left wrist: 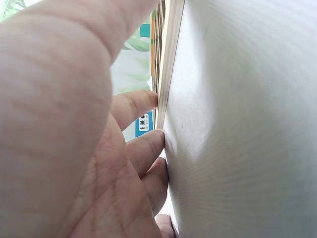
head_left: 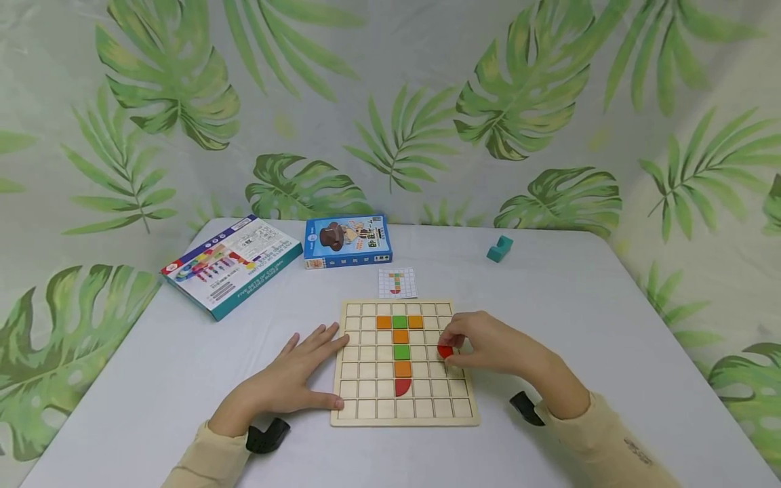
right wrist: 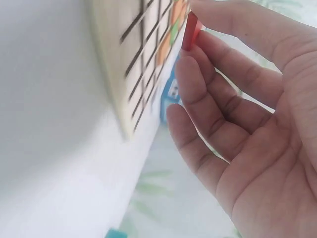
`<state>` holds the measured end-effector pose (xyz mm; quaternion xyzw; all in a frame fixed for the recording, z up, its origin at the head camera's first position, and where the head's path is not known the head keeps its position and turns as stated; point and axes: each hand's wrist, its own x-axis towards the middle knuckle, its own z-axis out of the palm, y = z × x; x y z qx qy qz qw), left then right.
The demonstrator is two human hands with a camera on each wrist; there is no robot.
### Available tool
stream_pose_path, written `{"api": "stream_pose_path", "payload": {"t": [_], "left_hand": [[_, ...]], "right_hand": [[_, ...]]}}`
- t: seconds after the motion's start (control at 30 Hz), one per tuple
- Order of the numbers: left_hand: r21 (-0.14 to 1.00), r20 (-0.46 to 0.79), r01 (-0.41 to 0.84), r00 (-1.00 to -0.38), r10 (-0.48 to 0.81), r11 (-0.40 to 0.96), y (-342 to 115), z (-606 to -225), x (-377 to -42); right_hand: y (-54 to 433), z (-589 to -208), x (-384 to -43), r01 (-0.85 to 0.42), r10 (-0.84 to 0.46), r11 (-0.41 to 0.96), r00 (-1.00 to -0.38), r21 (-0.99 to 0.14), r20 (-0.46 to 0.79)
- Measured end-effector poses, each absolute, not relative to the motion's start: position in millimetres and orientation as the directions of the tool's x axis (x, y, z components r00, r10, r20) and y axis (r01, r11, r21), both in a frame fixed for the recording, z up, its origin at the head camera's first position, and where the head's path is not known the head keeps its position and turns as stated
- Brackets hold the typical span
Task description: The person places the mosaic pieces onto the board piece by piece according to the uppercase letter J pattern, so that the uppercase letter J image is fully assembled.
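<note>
A wooden grid board (head_left: 366, 409) lies on the table, with orange and green square tiles forming a T shape. Below the column sits a red rounded tile (head_left: 403, 387). My left hand (head_left: 291, 375) rests at the board's left side, fingers spread, thumb and fingertips touching its edge. Over the board's right side, my right hand (head_left: 488, 344) pinches another red tile (head_left: 445, 351) between thumb and fingers. The right wrist view shows this red tile (right wrist: 190, 30) held edge-on, close to the board. Behind the board lies a small pattern card (head_left: 397, 283) printed with a similar coloured figure.
A flat white and teal box (head_left: 234, 264) and a blue game box (head_left: 348, 242) lie at the back left. A small teal block (head_left: 500, 249) sits at the back right. Leaf-patterned cloth hangs behind the table.
</note>
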<state>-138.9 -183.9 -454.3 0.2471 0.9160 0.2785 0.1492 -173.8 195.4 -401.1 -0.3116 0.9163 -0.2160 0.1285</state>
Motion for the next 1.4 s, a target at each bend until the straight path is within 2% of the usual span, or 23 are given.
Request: {"api": "stream_pose_path", "payload": {"t": [0.3,0.57,0.77,1.07,1.4], "left_hand": [[0.582,-0.143,0.369,-0.831,0.538,0.725,-184,-455,-140],[0.578,-0.142,0.371,-0.831,0.538,0.726,-184,-456,-141],[0.581,-0.143,0.368,-0.832,0.536,0.726,-184,-457,-141],[0.589,-0.145,0.359,-0.834,0.532,0.724,-185,-456,-141],[0.59,-0.132,0.372,-0.831,0.54,0.717,-185,-455,-141]], "right_hand": [[159,-403,-173,-0.529,-0.673,0.67,-0.729,-0.521,-0.125],[135,-406,-170,-0.581,-0.72,0.637,-0.683,-0.506,-0.122],[118,-407,-166,-0.573,-0.734,0.628,-0.661,-0.526,-0.157],[104,-413,-162,-0.623,-0.762,0.618,-0.626,-0.48,-0.168],[100,-417,-159,-0.642,-0.766,0.619,-0.621,-0.453,-0.166]]}}
